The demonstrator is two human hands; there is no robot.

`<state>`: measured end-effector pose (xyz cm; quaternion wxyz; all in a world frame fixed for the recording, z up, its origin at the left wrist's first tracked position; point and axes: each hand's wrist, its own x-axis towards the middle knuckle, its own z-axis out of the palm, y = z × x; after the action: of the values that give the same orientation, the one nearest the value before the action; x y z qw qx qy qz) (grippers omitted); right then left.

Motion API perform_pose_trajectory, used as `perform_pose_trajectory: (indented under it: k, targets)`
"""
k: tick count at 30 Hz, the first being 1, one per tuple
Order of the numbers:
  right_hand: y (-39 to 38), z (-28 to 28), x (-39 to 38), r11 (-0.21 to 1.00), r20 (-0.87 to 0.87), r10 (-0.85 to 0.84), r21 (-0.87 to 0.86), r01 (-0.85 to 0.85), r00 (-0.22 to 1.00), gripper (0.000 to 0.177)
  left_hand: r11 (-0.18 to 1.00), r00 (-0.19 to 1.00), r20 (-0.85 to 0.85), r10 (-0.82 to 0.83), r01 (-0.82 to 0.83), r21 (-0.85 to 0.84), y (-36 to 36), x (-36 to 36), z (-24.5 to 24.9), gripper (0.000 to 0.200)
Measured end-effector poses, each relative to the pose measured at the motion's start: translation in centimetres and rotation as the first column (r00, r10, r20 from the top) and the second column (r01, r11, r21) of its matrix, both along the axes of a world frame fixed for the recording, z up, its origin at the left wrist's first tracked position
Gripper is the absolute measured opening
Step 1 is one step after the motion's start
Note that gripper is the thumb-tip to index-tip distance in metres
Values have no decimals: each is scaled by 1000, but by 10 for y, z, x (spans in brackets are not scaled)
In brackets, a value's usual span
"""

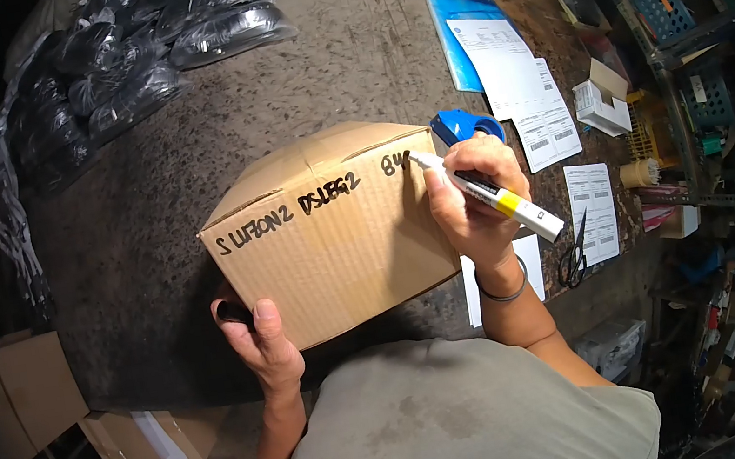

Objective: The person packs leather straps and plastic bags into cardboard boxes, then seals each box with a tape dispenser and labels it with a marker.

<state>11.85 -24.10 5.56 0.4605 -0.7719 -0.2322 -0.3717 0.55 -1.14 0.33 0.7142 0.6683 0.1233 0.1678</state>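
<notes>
A taped cardboard box (335,262) is tilted toward me on the dark table, with black handwriting along the top of its near side. My right hand (481,178) is closed around a white marker (530,214) with a yellow band. The marker's tip touches the box at the right end of the writing, beside the last characters. At the box's lower left corner, my left hand (273,348) steadies the cardboard with its thumb, while a black marker cap (232,311) is pinched in its fingers. Directly behind my right hand sits a blue tape dispenser (464,125).
Black items in clear plastic bags (128,66) are piled at the far left. Printed sheets (545,125), a blue folder (456,57) and scissors (576,264) lie on the right. A small white box (604,107) and shelving stand beyond. Cardboard boxes (38,393) are at lower left.
</notes>
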Motion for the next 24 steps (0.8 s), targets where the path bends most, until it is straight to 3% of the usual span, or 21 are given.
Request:
perform_pose_trajectory:
  k: [10, 12, 13, 15, 17, 20, 21, 24]
  targets:
    - [-1, 6, -2, 999, -8, -18, -30, 18, 1000, 25, 1000, 1000, 29, -7, 7, 1, -1, 1, 0, 32]
    - [-8, 1, -3, 995, -58, 97, 3, -97, 994, 22, 1000, 999, 35, -12, 12, 4, -1, 1, -1, 31]
    - [-11, -4, -3, 985, -91, 156, 93, -147, 984, 19, 1000, 999, 41, -12, 11, 17, -1, 0, -1, 29]
    - [-10, -9, -6, 889, -128, 236, 429, -160, 963, 19, 999, 999, 51, -1, -1, 34, -2, -1, -3, 28]
    - [-7, -6, -6, 796, -74, 270, 578, -179, 960, 17, 992, 999, 43, -4, -1, 129, -1, -4, -2, 27]
    - [-15, -26, -4, 755, -264, 245, 655, -13, 933, 30, 999, 1000, -21, -2, 3, 53, -5, -13, -1, 29]
    - [-19, -30, -8, 770, -352, 304, 639, -10, 885, 30, 1000, 999, -50, -11, 11, 8, -6, -20, -3, 32]
    - [-25, -60, -20, 649, -440, 482, 760, 28, 758, 33, 982, 994, -93, -52, 35, -185, -10, -41, -2, 46]
